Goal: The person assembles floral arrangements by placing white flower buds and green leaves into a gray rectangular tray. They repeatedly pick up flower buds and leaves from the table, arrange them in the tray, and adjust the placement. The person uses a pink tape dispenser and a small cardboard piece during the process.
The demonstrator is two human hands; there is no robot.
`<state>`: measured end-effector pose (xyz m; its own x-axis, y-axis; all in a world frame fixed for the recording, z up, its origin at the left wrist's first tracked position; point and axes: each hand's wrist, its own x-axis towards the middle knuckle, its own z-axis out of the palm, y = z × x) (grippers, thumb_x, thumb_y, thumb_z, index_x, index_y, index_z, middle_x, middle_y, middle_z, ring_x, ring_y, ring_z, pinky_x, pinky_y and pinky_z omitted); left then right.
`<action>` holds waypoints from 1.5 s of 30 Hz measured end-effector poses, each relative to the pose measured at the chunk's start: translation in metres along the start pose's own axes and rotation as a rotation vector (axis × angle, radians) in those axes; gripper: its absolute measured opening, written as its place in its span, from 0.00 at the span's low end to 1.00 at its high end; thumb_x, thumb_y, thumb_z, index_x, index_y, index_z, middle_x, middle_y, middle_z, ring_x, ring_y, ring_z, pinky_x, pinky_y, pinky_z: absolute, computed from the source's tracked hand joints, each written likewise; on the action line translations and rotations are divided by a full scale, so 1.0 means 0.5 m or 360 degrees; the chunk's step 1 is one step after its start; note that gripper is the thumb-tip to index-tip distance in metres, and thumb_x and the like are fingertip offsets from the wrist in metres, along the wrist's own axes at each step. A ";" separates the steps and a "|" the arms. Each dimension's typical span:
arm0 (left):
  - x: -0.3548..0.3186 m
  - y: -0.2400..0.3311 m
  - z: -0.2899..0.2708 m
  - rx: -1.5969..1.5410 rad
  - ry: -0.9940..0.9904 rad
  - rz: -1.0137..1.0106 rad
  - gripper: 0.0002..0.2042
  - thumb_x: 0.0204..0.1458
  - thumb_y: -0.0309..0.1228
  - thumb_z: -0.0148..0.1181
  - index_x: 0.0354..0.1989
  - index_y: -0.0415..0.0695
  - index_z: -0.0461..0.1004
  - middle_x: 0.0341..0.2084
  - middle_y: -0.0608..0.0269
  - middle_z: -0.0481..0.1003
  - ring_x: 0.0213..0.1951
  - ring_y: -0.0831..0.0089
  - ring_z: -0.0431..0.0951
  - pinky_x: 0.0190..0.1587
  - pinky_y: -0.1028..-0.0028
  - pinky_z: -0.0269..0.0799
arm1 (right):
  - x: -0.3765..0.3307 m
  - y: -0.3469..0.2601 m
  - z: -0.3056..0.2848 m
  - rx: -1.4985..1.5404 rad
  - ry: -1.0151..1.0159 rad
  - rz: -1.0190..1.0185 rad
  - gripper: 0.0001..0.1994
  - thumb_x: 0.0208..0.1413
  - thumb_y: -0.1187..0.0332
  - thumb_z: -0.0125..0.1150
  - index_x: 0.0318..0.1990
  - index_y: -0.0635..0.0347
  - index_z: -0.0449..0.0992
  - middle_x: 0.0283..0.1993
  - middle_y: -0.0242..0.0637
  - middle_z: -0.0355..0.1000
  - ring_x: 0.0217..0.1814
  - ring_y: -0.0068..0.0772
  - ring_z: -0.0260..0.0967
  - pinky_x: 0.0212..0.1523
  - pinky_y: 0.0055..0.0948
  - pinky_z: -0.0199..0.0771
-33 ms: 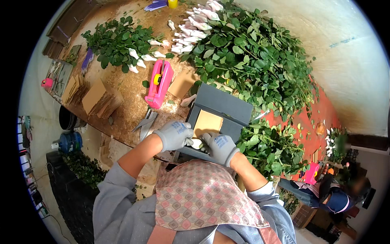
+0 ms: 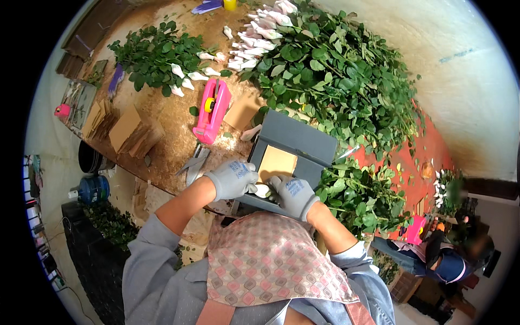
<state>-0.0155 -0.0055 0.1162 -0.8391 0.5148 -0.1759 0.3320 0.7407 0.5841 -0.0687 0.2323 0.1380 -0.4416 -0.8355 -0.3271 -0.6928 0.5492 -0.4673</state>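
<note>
In the head view, a dark grey box [image 2: 297, 136] sits at the near edge of the worktop [image 2: 176, 116], with a tan card [image 2: 278, 163] inside it. A white bud [image 2: 262, 191] lies at the box's near side, between the two gloved hands. The left hand [image 2: 235, 179] is at the bud's left end, fingers bent; whether its grip is clamped on the bud, I cannot tell. The right hand [image 2: 293, 195] covers the bud's right end from above, its fingertips partly hidden, so I cannot tell whether its grip is closed either.

Left of the box stands a pink tape dispenser [image 2: 214, 111], with a metal tool [image 2: 193, 166] near the left hand. Beyond the box spreads a big heap of leafy stems [image 2: 338, 76], white wrapped heads [image 2: 260, 42] pointing left. A smaller leafy bunch [image 2: 157, 57] and a cardboard stack [image 2: 135, 132] lie farther left. Another person [image 2: 449, 266] is at the far right.
</note>
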 end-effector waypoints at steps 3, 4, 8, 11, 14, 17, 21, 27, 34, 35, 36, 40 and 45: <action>-0.006 -0.020 -0.003 0.0251 0.0140 0.0196 0.05 0.52 0.35 0.61 0.27 0.49 0.77 0.30 0.61 0.74 0.39 0.58 0.77 0.45 0.59 0.72 | 0.007 0.000 0.000 0.0022 -0.0050 0.0038 0.09 0.60 0.70 0.51 0.47 0.60 0.70 0.44 0.53 0.76 0.45 0.57 0.77 0.44 0.47 0.77; -0.013 -0.021 -0.014 0.0334 0.0175 0.0235 0.05 0.52 0.35 0.61 0.28 0.50 0.77 0.30 0.62 0.74 0.38 0.59 0.77 0.46 0.59 0.72 | 0.007 -0.005 -0.007 0.0037 -0.0047 0.0047 0.10 0.60 0.71 0.51 0.47 0.61 0.70 0.44 0.52 0.76 0.46 0.57 0.77 0.45 0.47 0.77; -0.110 -0.093 -0.061 0.0582 0.0217 -0.0275 0.07 0.55 0.37 0.59 0.38 0.51 0.80 0.34 0.63 0.80 0.42 0.62 0.80 0.50 0.59 0.71 | 0.006 -0.013 -0.011 -0.0055 -0.0122 0.0078 0.11 0.60 0.71 0.51 0.49 0.58 0.70 0.46 0.50 0.76 0.47 0.56 0.78 0.45 0.47 0.78; -0.158 -0.067 -0.108 0.0777 -0.0030 -0.0645 0.14 0.56 0.40 0.60 0.49 0.52 0.79 0.37 0.62 0.77 0.45 0.61 0.76 0.54 0.57 0.64 | 0.002 -0.018 -0.003 -0.0229 -0.0123 0.0047 0.10 0.62 0.70 0.51 0.49 0.53 0.71 0.47 0.47 0.76 0.46 0.52 0.79 0.42 0.46 0.79; -0.157 0.005 -0.077 0.0587 0.0251 -0.0313 0.13 0.54 0.40 0.62 0.45 0.49 0.77 0.37 0.61 0.73 0.44 0.60 0.73 0.52 0.58 0.65 | 0.002 -0.031 -0.006 -0.0321 -0.0176 -0.0001 0.09 0.63 0.68 0.50 0.49 0.53 0.72 0.46 0.46 0.76 0.45 0.51 0.79 0.41 0.45 0.79; -0.109 0.084 -0.005 0.0324 0.0411 0.0022 0.15 0.52 0.38 0.65 0.46 0.48 0.75 0.38 0.61 0.70 0.45 0.60 0.71 0.50 0.59 0.66 | 0.002 -0.027 0.008 -0.0354 -0.0130 0.0056 0.09 0.64 0.66 0.50 0.49 0.53 0.72 0.45 0.44 0.76 0.44 0.50 0.79 0.41 0.45 0.79; -0.057 0.123 0.082 0.0386 0.0590 0.0135 0.17 0.48 0.34 0.63 0.48 0.45 0.75 0.45 0.62 0.71 0.48 0.61 0.70 0.47 0.60 0.65 | 0.002 -0.024 0.003 -0.0275 -0.0081 0.0070 0.08 0.62 0.65 0.53 0.46 0.53 0.74 0.43 0.43 0.77 0.46 0.48 0.78 0.42 0.45 0.79; -0.048 0.113 0.126 0.0407 0.0721 0.0097 0.19 0.48 0.32 0.54 0.49 0.41 0.76 0.48 0.60 0.74 0.49 0.61 0.72 0.48 0.59 0.67 | 0.004 0.018 -0.058 -0.0097 0.0154 -0.0144 0.11 0.58 0.66 0.57 0.47 0.55 0.75 0.43 0.45 0.75 0.44 0.52 0.77 0.44 0.47 0.76; -0.041 0.117 0.119 0.0415 0.0740 0.0121 0.18 0.49 0.32 0.53 0.49 0.41 0.77 0.46 0.61 0.74 0.47 0.62 0.72 0.46 0.60 0.67 | 0.166 0.213 -0.243 0.0038 0.1229 0.0203 0.13 0.64 0.70 0.52 0.53 0.58 0.76 0.49 0.51 0.76 0.49 0.57 0.75 0.49 0.46 0.76; -0.036 0.126 0.107 0.0415 0.0797 0.0119 0.14 0.47 0.30 0.63 0.44 0.44 0.79 0.43 0.66 0.74 0.44 0.64 0.72 0.42 0.61 0.65 | 0.194 0.260 -0.241 -0.0023 0.1139 0.0340 0.16 0.62 0.70 0.52 0.57 0.56 0.73 0.53 0.51 0.74 0.51 0.57 0.75 0.51 0.46 0.76; -0.032 0.127 0.108 0.0420 0.0803 0.0114 0.14 0.47 0.30 0.63 0.44 0.44 0.79 0.43 0.67 0.75 0.44 0.64 0.72 0.42 0.61 0.65 | 0.219 0.301 -0.231 -0.0081 0.1041 0.0466 0.20 0.60 0.70 0.53 0.61 0.54 0.70 0.57 0.51 0.72 0.54 0.56 0.74 0.53 0.46 0.76; -0.040 0.125 0.116 0.0429 0.0808 0.0055 0.13 0.46 0.30 0.64 0.43 0.46 0.79 0.43 0.68 0.75 0.44 0.65 0.72 0.42 0.62 0.66 | 0.267 0.364 -0.176 -0.0460 0.0477 0.0757 0.27 0.59 0.66 0.56 0.66 0.57 0.64 0.63 0.49 0.69 0.59 0.52 0.74 0.56 0.46 0.76; -0.042 0.124 0.122 0.0336 0.0858 0.0077 0.13 0.47 0.30 0.62 0.42 0.45 0.79 0.42 0.67 0.75 0.43 0.65 0.73 0.42 0.61 0.67 | 0.229 0.349 -0.148 -0.0856 0.0082 0.0547 0.15 0.61 0.70 0.52 0.54 0.53 0.76 0.54 0.47 0.74 0.53 0.49 0.77 0.49 0.45 0.79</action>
<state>0.0489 0.0561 0.1077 -0.9034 0.2985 0.3077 0.4076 0.8204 0.4010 -0.2824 0.2310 0.0795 -0.7072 -0.6207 -0.3386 -0.6900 0.7104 0.1389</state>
